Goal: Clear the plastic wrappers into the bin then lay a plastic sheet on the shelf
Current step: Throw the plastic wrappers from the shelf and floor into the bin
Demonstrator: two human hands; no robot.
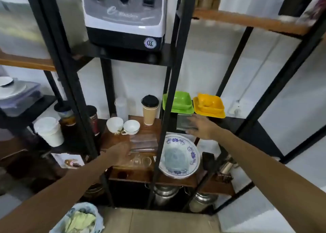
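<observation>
Clear plastic wrappers (143, 142) lie on the brown shelf (139, 175) near the cups, and my left hand (120, 153) reaches in with fingers curled to grab them. My right hand (200, 127) lies flat and spread on a shiny sheet (183, 124) farther right. The bin (79, 218) waits down low, near me, so I can drop wrappers in.

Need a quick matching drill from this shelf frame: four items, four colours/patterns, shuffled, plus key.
Items:
1. paper cup
2. big bowl
3. square dish nearer the cup
4. square dish farther right

Descriptions:
A. yellow
B. tan with a black lid
C. green
D. white with blue flowers on the rim

Pairs: 1-B, 2-D, 3-C, 4-A
</observation>
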